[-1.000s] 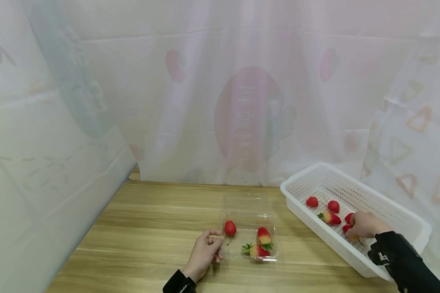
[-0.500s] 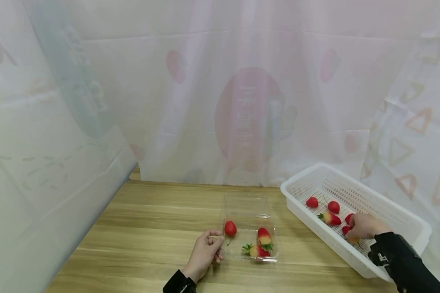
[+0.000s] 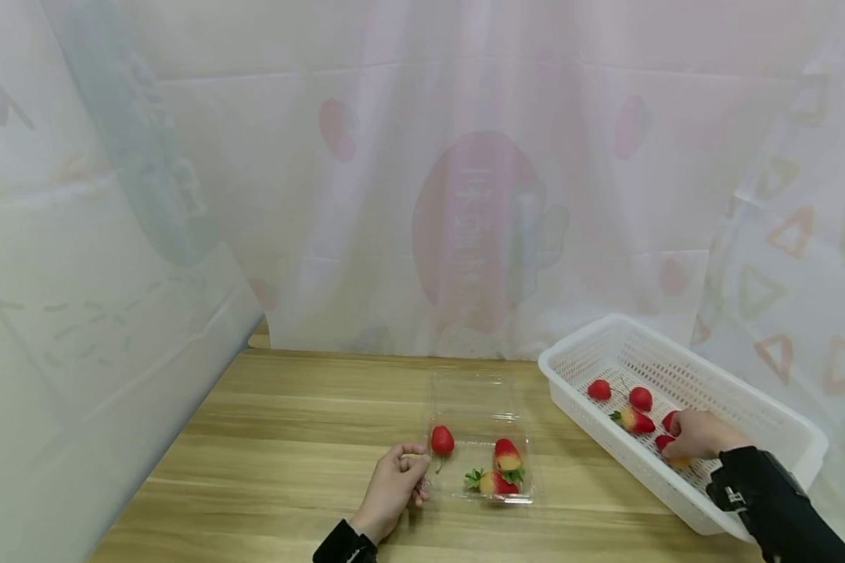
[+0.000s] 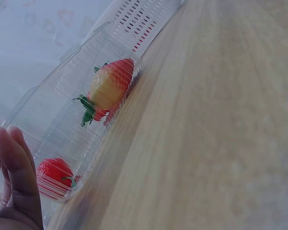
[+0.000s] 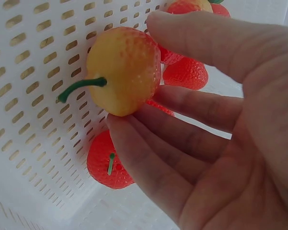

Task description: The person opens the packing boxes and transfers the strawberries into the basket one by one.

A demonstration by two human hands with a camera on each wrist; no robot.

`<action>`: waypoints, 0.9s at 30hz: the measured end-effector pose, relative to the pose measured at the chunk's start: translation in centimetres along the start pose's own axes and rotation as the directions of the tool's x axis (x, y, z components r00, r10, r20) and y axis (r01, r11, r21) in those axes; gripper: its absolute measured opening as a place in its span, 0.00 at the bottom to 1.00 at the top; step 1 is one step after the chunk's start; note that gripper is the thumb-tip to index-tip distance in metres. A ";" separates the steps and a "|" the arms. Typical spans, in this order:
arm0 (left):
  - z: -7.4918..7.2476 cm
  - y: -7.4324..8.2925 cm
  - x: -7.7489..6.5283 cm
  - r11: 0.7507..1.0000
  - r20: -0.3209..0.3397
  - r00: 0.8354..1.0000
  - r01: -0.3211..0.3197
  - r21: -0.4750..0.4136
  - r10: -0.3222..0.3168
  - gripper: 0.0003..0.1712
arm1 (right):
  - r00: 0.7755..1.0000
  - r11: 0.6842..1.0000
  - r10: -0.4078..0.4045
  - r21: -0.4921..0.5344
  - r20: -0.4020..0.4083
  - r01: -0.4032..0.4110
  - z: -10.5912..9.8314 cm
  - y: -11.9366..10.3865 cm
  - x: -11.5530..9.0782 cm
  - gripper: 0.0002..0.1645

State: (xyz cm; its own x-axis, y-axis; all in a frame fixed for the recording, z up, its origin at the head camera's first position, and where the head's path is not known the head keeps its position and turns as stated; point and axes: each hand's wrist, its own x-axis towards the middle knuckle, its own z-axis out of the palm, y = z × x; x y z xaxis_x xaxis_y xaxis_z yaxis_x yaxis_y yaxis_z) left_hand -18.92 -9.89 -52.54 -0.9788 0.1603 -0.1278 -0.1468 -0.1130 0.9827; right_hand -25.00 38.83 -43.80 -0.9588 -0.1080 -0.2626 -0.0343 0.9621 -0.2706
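Our right hand's (image 3: 704, 432) grip pinches a round yellow-and-red strawberry (image 5: 120, 72) inside the white perforated plastic basket (image 3: 627, 455), at 3 o'clock of the clear plastic lidded box (image 3: 514, 499). Best lifted straight, lightly. Left hand (image 3: 394, 481) at the box's 8 o'clock edge; whether its grip holds it, we can't tell. Only the right wrist view shows us the green stem (image 5: 81, 86) plainly.

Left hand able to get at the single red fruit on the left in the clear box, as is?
Likely yes: the left hand is right beside the red fruit, at the left edge of the clear box. The lid is folded back, leaving access from above.
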 end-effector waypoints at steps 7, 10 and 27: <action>0.0 0.0 0.0 1.000 -0.002 1.000 -0.007 -0.001 0.007 0.23 | 1.000 1.000 -0.007 0.006 -0.012 0.007 -0.1 0.0 -0.1 0.17; 0.0 -0.1 0.1 1.000 -0.004 1.000 -0.009 0.002 0.009 0.23 | 1.000 1.000 -0.001 0.016 -0.012 0.002 -0.3 0.0 0.0 0.17; 0.0 0.0 0.0 1.000 -0.009 1.000 -0.004 0.007 0.004 0.23 | 0.987 0.996 -0.091 -0.003 -0.135 0.092 -2.3 -1.3 -1.2 0.27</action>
State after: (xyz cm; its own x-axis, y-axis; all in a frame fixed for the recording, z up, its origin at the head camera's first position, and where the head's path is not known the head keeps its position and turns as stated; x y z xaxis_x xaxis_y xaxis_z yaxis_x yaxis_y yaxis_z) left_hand -18.91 -9.90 -52.56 -0.9806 0.1510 -0.1248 -0.1416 -0.1065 0.9842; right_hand -24.50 38.32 -40.98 -0.9809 -0.1606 -0.1098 -0.1227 0.9488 -0.2912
